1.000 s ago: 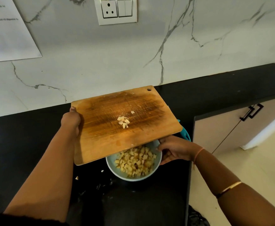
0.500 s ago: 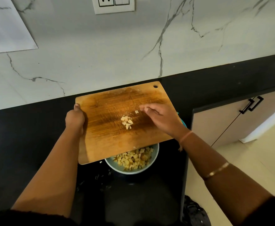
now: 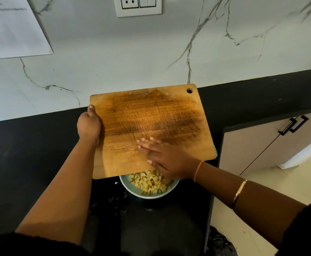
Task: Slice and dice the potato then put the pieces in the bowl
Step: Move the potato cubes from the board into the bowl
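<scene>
Hands [image 3: 88, 124] [image 3: 166, 161] on scored wooden board [image 3: 151, 117]

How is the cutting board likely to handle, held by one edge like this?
Probably stiff: the cutting board looks flat with only the left hand gripping one edge. Likely tip-prone, since it reaches far beyond that grip. Its dark, damp-looking middle may be slick.
</scene>
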Motion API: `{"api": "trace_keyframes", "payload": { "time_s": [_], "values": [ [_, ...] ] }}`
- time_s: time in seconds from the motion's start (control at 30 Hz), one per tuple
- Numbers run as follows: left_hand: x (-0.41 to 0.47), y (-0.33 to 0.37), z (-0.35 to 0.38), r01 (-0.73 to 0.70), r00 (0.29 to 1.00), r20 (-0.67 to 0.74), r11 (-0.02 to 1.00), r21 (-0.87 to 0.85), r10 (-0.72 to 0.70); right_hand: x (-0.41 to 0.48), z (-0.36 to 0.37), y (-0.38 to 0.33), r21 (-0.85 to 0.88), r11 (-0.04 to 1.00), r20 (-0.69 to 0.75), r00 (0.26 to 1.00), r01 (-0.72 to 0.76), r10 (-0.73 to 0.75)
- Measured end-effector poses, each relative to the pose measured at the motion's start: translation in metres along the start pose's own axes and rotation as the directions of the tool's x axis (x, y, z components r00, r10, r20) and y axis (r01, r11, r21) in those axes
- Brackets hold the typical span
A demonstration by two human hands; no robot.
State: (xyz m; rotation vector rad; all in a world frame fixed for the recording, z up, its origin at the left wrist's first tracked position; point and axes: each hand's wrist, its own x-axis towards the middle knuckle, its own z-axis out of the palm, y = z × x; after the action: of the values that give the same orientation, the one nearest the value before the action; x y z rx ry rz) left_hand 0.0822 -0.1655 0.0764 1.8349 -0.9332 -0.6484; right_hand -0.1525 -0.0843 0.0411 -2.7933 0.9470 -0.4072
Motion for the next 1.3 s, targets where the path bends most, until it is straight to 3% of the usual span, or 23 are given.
{"api": "trace_keyframes", "payload": {
  "time_s": [0.13,0.3,0.5,0.7,0.87,0.97,1.03,1.07,1.13,1.2,1.23,1.3],
  "values": [
    [0.000,-0.001,-0.001,-0.006,1.000,0.004,1.000,0.000,0.006,-0.026,0.007,-0.017,0.053,0.994,0.091,0.991,0.092,-0.097],
    [-0.002,0.002,-0.003,-0.014,1.000,0.005,1.000,-0.009,0.014,-0.042,0.003,-0.027,0.068,0.982,0.034,0.983,0.176,-0.179],
    [-0.005,0.003,-0.004,-0.015,1.000,-0.008,0.999,-0.036,0.015,-0.034,-0.004,-0.005,-0.001,1.000,-0.011,1.000,-0.003,0.003],
    [-0.006,0.004,-0.005,-0.032,0.999,-0.012,0.998,-0.055,0.031,-0.047,0.010,-0.040,0.044,0.975,0.061,0.974,0.216,-0.218],
    [-0.007,0.004,-0.005,-0.031,0.999,-0.020,0.998,-0.059,0.030,-0.026,-0.008,-0.006,0.016,0.996,-0.090,0.992,-0.093,0.094],
    [-0.005,0.003,-0.005,-0.017,1.000,-0.023,0.998,-0.061,0.016,-0.029,0.005,-0.012,-0.078,0.996,0.022,0.999,0.035,-0.033],
    [-0.005,0.001,-0.006,-0.013,1.000,-0.027,0.998,-0.061,0.011,-0.035,0.012,-0.027,-0.070,0.981,0.097,0.980,0.179,-0.172],
    [-0.004,0.001,-0.006,-0.012,1.000,-0.026,0.998,-0.062,0.011,-0.035,0.009,-0.028,-0.057,0.982,0.095,0.980,0.182,-0.176],
    [-0.006,0.000,-0.007,-0.013,1.000,-0.028,0.997,-0.071,0.011,-0.028,-0.005,-0.018,0.014,1.000,-0.060,0.998,0.001,0.000],
    [-0.008,0.001,-0.007,-0.019,0.999,-0.035,0.998,-0.067,0.017,-0.021,-0.022,0.006,0.132,0.958,-0.248,0.927,-0.256,0.282],
    [-0.008,0.002,-0.007,-0.021,0.999,-0.039,0.998,-0.064,0.019,-0.020,-0.028,0.017,0.145,0.928,-0.275,0.887,-0.343,0.371],
    [-0.009,0.003,-0.006,-0.022,0.999,-0.039,0.998,-0.065,0.020,-0.024,-0.025,0.025,0.017,0.926,-0.251,0.895,-0.377,0.369]
  ]
}}
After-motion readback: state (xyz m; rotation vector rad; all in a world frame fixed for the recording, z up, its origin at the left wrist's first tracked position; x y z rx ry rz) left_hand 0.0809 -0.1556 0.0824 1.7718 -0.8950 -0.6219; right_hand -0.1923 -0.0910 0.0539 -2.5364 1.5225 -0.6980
